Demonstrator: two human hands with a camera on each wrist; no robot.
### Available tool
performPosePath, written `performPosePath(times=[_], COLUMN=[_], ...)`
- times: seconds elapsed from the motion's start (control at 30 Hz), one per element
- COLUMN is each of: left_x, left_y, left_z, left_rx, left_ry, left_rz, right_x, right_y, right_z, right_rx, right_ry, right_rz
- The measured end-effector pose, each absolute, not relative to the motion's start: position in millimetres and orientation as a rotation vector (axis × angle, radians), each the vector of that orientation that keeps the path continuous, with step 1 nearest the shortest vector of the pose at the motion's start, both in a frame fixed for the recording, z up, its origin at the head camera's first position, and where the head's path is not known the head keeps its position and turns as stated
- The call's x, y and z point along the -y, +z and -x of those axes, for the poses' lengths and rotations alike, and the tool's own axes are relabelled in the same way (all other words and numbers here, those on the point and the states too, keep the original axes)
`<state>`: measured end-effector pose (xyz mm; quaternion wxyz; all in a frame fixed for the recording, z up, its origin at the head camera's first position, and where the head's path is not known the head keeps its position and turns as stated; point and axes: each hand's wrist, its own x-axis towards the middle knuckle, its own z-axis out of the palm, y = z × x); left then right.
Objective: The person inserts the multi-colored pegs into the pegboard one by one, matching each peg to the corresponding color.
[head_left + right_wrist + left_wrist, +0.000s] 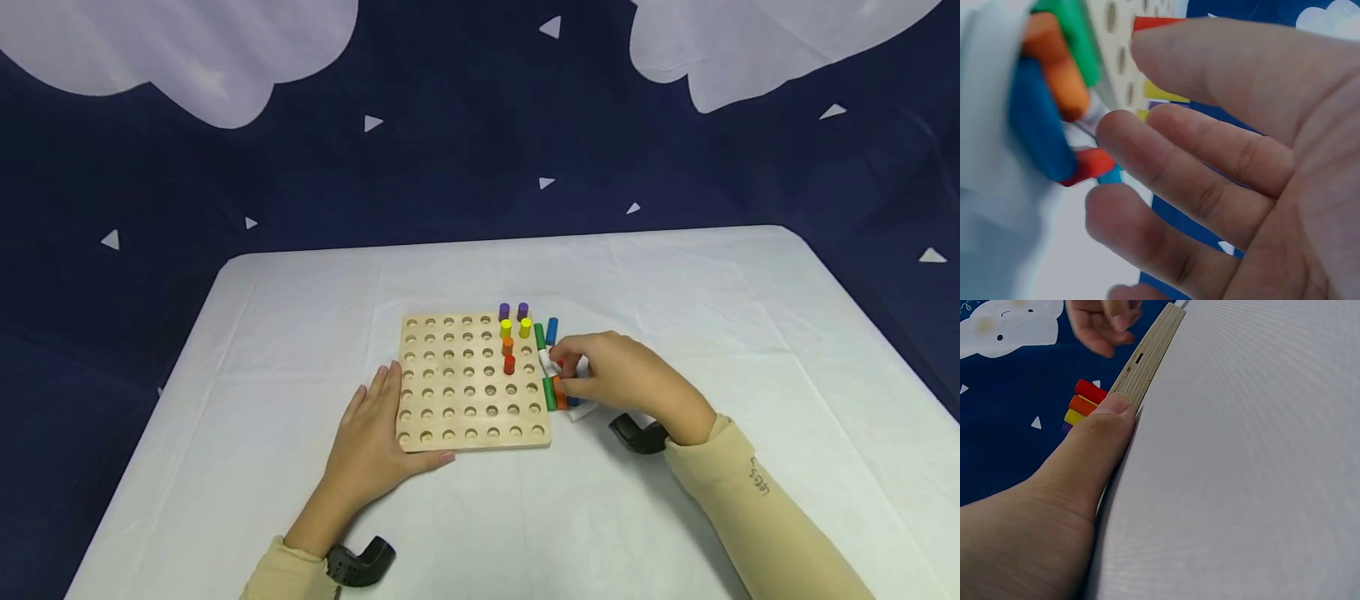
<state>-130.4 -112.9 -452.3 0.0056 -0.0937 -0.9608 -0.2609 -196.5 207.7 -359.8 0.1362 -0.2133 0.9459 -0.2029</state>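
A wooden peg board [465,392] with rows of round holes lies on the white table. Two purple pegs [513,311], two yellow pegs [515,327], an orange peg [507,344] and a red peg [509,364] stand near its far right corner. Loose pegs lie just off its right edge: green [539,336], blue [552,331], green [550,394], orange [559,393]. My right hand [573,367] hovers over this pile. Its fingertips [1113,128] touch a white and a red peg [1088,165], the thumb apart. My left hand [371,433] lies flat at the board's near left corner, thumb [1100,434] against the board's edge [1147,362].
The white tablecloth [675,317] spreads wide on all sides of the board. A dark blue backdrop [465,167] with clouds and small triangles rises behind the far table edge. Black camera mounts [637,433] sit on both wrists.
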Motion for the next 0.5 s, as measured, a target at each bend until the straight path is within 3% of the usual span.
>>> performPosePath(times=[0.5], left_x=[113.0], left_y=[-452.2], left_z=[130.6], left_rx=[3.006], left_ry=[-0.808], left_rz=[0.304], right_x=[-203.2], right_y=[-367.5], right_z=[183.7], right_rx=[-2.739], right_ry=[-0.367], right_rz=[0.520])
